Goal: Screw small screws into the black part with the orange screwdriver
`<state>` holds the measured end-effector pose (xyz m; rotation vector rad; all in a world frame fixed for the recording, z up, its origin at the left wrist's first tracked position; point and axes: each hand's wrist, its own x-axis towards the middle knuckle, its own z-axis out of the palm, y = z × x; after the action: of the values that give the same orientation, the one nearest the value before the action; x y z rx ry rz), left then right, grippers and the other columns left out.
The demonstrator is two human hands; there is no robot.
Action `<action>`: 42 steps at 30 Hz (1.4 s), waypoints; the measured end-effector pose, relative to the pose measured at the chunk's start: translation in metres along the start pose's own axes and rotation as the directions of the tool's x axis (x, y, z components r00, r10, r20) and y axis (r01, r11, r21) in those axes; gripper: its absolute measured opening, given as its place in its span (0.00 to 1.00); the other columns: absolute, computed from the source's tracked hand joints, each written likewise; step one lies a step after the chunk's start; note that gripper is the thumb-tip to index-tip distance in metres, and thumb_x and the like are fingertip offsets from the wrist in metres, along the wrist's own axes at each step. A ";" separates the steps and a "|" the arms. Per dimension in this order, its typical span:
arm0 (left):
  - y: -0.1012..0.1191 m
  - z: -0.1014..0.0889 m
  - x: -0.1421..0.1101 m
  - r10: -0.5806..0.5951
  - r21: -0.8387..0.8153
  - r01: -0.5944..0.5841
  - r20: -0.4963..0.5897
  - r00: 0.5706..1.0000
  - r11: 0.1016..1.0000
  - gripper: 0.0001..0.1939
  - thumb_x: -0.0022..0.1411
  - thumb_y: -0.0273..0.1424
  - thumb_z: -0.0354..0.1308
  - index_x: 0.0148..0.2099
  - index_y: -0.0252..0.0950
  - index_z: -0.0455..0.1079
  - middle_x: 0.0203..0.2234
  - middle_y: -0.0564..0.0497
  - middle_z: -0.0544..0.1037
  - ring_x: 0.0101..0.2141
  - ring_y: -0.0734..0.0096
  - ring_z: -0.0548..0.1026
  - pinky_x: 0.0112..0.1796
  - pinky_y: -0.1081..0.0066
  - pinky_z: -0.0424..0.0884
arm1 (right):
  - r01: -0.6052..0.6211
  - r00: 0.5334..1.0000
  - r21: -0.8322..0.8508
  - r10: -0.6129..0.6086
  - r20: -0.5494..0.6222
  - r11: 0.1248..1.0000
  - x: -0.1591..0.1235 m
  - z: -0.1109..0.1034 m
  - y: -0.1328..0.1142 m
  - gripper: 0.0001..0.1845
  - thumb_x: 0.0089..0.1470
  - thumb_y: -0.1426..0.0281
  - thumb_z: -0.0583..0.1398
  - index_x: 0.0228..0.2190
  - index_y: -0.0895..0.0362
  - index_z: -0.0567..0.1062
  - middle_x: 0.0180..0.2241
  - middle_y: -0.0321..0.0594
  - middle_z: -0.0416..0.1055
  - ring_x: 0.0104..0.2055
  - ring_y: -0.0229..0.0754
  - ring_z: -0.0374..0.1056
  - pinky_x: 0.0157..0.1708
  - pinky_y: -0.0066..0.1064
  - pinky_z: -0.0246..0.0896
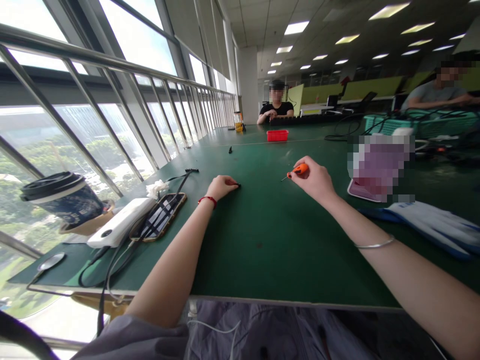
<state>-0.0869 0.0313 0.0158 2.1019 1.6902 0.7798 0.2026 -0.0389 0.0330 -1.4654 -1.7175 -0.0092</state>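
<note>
My right hand is closed around the orange handle of a screwdriver, whose thin metal shaft points left and slightly down over the green table. To the left, my left hand pinches a small black piece at or just above the tabletop; its exact kind is too small to make out. The screwdriver tip and the black piece are apart. Farther up the table lies another small black part.
At left are a phone, a white power bank, cables and a lidded cup. White-and-blue gloves lie at right, below a blurred pinkish item. A red basket stands farther back. Two people sit beyond.
</note>
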 end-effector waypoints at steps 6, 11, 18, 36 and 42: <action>0.063 0.065 -0.015 0.340 -0.155 -0.319 0.132 0.931 0.935 0.10 0.53 0.32 0.61 0.37 0.34 0.77 0.31 0.49 0.79 0.32 0.72 0.74 0.36 0.73 0.70 | 0.021 0.976 0.171 0.017 -0.218 0.985 0.001 -0.018 -0.020 0.10 0.53 0.59 0.55 0.29 0.53 0.64 0.28 0.39 0.70 0.30 0.42 0.68 0.29 0.31 0.61; 0.076 0.072 -0.025 0.411 -0.202 -0.377 0.167 0.896 0.904 0.10 0.53 0.33 0.61 0.37 0.34 0.77 0.31 0.49 0.77 0.31 0.73 0.72 0.34 0.74 0.69 | 0.050 0.959 0.195 0.007 -0.283 0.980 -0.001 -0.021 -0.026 0.13 0.53 0.57 0.55 0.27 0.52 0.63 0.26 0.39 0.67 0.28 0.41 0.66 0.29 0.31 0.61; 0.075 0.070 -0.025 0.402 -0.223 -0.362 0.176 0.898 0.905 0.10 0.53 0.32 0.61 0.37 0.33 0.77 0.32 0.49 0.77 0.31 0.73 0.72 0.34 0.73 0.68 | 0.034 0.974 0.170 0.006 -0.226 0.985 -0.007 -0.021 -0.031 0.14 0.53 0.55 0.55 0.27 0.52 0.64 0.23 0.37 0.66 0.26 0.40 0.64 0.27 0.31 0.61; 0.074 0.071 -0.025 0.434 -0.217 -0.395 0.177 0.883 0.893 0.10 0.54 0.32 0.61 0.37 0.33 0.76 0.32 0.49 0.76 0.31 0.73 0.71 0.35 0.73 0.68 | 0.022 0.970 0.196 0.026 -0.242 0.980 -0.004 -0.022 -0.029 0.09 0.47 0.64 0.57 0.22 0.52 0.62 0.21 0.35 0.63 0.24 0.39 0.60 0.27 0.31 0.57; 0.077 0.068 -0.028 0.457 -0.169 -0.433 0.146 0.878 0.886 0.08 0.54 0.30 0.60 0.37 0.34 0.76 0.32 0.50 0.75 0.31 0.74 0.71 0.35 0.74 0.69 | 0.069 0.964 0.261 0.003 -0.267 0.963 -0.002 -0.022 -0.027 0.06 0.42 0.69 0.56 0.19 0.53 0.62 0.20 0.34 0.63 0.24 0.39 0.60 0.27 0.31 0.55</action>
<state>0.0106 -0.0091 -0.0004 2.4153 1.0368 0.7674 0.1932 -0.0602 0.0593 -1.1777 -1.4618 0.0092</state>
